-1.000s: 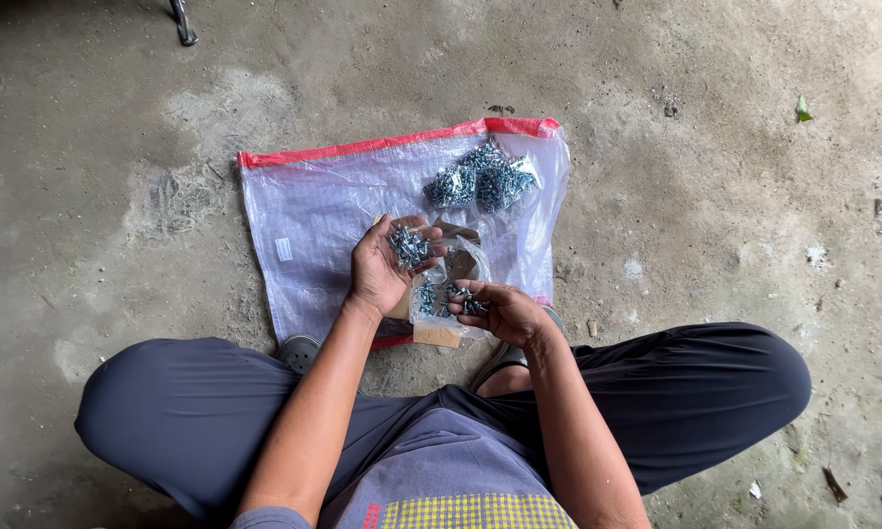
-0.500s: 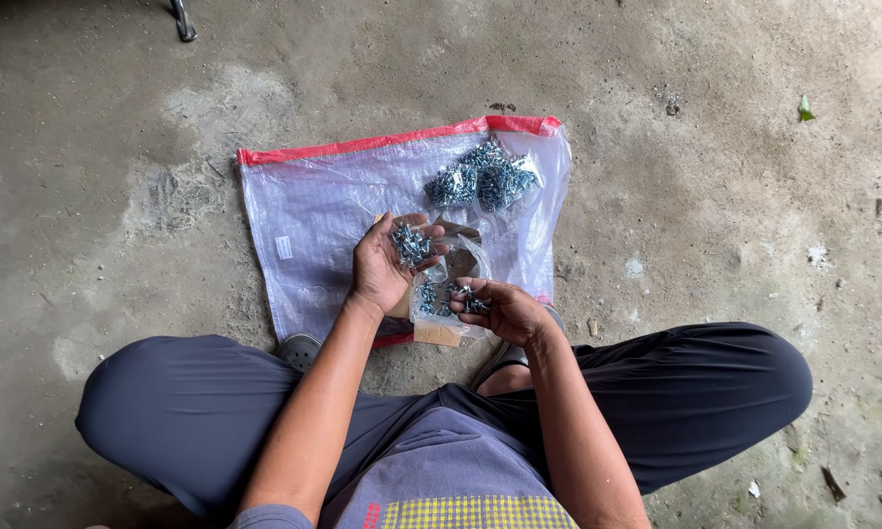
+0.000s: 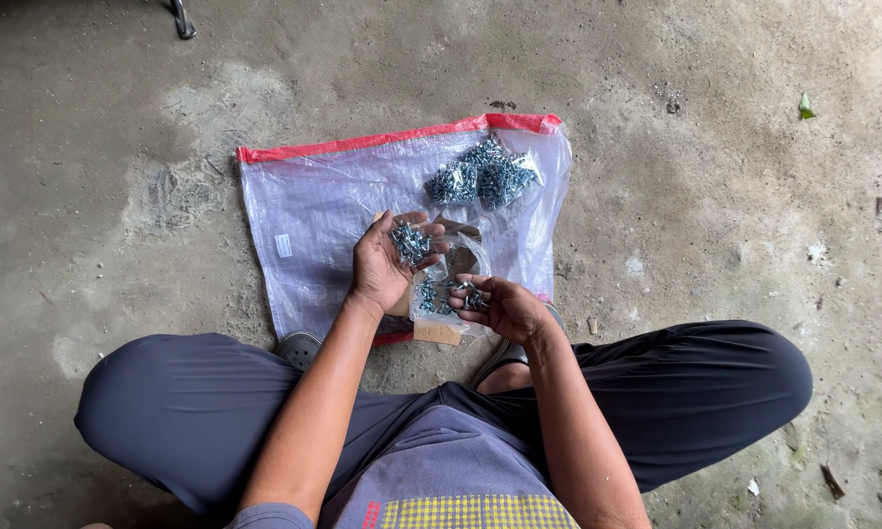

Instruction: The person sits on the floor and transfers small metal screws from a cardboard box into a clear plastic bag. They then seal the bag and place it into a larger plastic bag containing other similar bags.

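My left hand (image 3: 387, 266) is cupped palm up with a small heap of silver screws (image 3: 410, 241) in it. Just below and to the right, my right hand (image 3: 504, 307) pinches a few screws at its fingertips over a small clear plastic bag (image 3: 448, 285) that holds more screws. Both hands hover above a clear woven plastic sack (image 3: 333, 225) with a red top edge, spread flat on the concrete floor. Small packets of screws (image 3: 482, 179) lie on the sack's upper right corner.
I sit cross-legged in dark trousers, knees (image 3: 142, 392) out to both sides. A brown cardboard piece (image 3: 437, 332) lies under the small bag. A dark sandal (image 3: 299, 346) shows by my left leg. A metal leg (image 3: 182, 18) stands at the top left.
Almost nothing has moved. My hands stay in the same spots over the sack, with only slight finger motion of the right hand at the small bag.
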